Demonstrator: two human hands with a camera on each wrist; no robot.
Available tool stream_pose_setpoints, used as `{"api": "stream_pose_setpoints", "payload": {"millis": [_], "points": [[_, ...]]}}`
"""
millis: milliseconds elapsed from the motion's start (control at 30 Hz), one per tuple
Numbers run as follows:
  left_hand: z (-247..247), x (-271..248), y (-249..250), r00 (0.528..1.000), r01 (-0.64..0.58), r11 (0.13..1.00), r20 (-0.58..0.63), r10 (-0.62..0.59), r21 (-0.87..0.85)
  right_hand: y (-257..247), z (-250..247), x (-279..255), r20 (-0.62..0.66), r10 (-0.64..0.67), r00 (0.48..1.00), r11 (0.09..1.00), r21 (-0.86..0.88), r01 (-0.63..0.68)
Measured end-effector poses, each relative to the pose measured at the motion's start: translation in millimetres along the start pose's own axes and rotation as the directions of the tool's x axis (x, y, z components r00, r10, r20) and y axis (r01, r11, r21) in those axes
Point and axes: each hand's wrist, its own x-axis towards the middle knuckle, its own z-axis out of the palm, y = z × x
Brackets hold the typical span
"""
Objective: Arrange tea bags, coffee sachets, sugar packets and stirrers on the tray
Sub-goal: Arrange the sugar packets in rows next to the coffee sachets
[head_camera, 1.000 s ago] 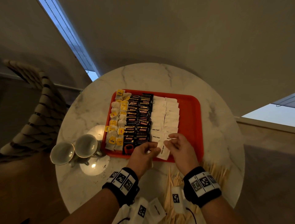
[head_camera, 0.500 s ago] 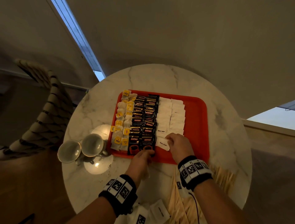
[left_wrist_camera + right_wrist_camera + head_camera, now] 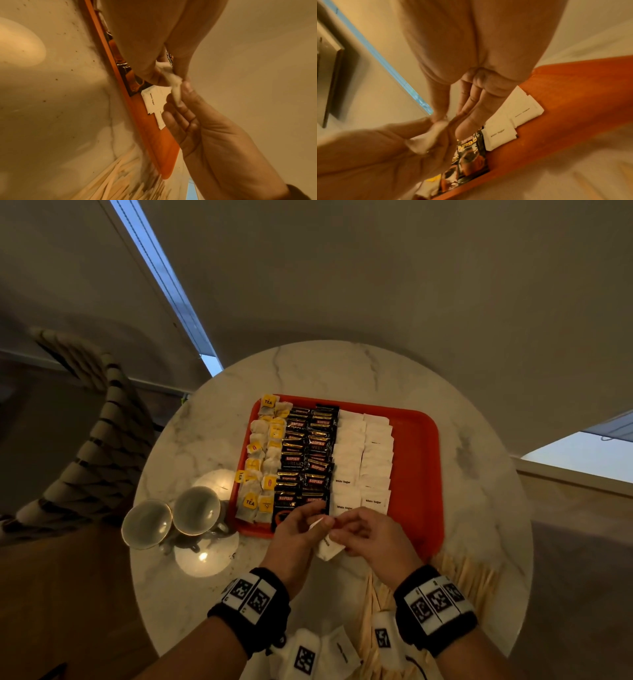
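While both hands meet at lower centre of the head view, the left hand (image 3: 291,537) and right hand (image 3: 373,537) pinch one white paper sugar packet (image 3: 328,544) between them, above the near rim of the glossy orange tray (image 3: 416,474). On the tray: crinkled tea bags (image 3: 260,460), black foil coffee sachets (image 3: 308,457), flat sugar packets (image 3: 363,460). Wooden stirrers (image 3: 472,577) lie on the round marble table (image 3: 342,368); two cups (image 3: 171,517) at left.

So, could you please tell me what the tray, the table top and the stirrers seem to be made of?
Tray: probably plastic, plain orange-red with a moulded raised rim.
Table top: looks like polished marble or an imitation, white with grey veins and lamp reflections.
Stirrers: likely bare wood, pale thin flat sticks.
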Motion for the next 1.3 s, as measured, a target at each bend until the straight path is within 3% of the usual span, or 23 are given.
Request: {"api": "stream_pose_setpoints", "payload": {"millis": [100,233,367,500,533,667,733,833,900,1000,1133,1233,1300], "points": [[5,-2,0,1.000,0.012,1.000,0.012,-0.011,-0.011,6,-1,-3,-0.036,0.006,0.999,0.997,0.074,-0.003],[6,-3,2,0.997,-0.032,0.984,0.079,0.019,0.178,10,-8,-4,-0.069,0.030,0.997,0.996,0.087,-0.024],[10,0,4,0.979,-0.199,0.794,0.160,0.129,0.574,10,-16,-7,-0.041,-0.015,0.999,1.000,0.003,0.015],[19,8,4,0.976,-0.216,0.761,0.137,0.167,0.612,20,-31,0,-0.171,0.034,0.985,0.998,-0.040,-0.041],[23,10,3,0.969,-0.244,0.699,0.141,0.202,0.673,24,-35,2,-0.237,0.067,0.969,0.996,-0.048,-0.081],[34,19,-6,0.918,-0.371,0.305,0.297,0.262,0.877,40,-47,17,-0.388,0.182,0.904,0.982,0.016,-0.191],[36,25,-15,0.895,-0.417,0.136,0.380,0.233,0.899,48,-46,30,-0.442,0.160,0.883,0.954,-0.162,-0.254],[35,29,-23,0.906,-0.404,-0.010,0.402,0.132,0.915,51,-43,41,-0.471,0.094,0.877,0.883,-0.367,-0.292],[33,31,-24,0.905,-0.408,-0.031,0.409,0.114,0.912,50,-42,46,-0.475,0.078,0.877,0.862,-0.410,-0.299],[27,31,-25,0.889,-0.440,0.010,0.435,0.144,0.898,49,-45,45,-0.475,0.082,0.876,0.826,-0.460,-0.327],[6,11,-22,0.857,-0.500,-0.045,0.502,0.117,0.865,42,-43,19,-0.462,0.032,0.886,0.795,-0.526,-0.303],[-22,-12,-20,0.872,-0.488,-0.107,0.490,-0.013,0.866,39,-26,-16,-0.311,0.011,0.950,0.799,-0.569,-0.195],[-43,-28,-22,0.900,-0.435,-0.170,0.420,-0.116,0.884,44,-7,-42,-0.111,0.027,0.993,0.790,-0.607,-0.090]]}}
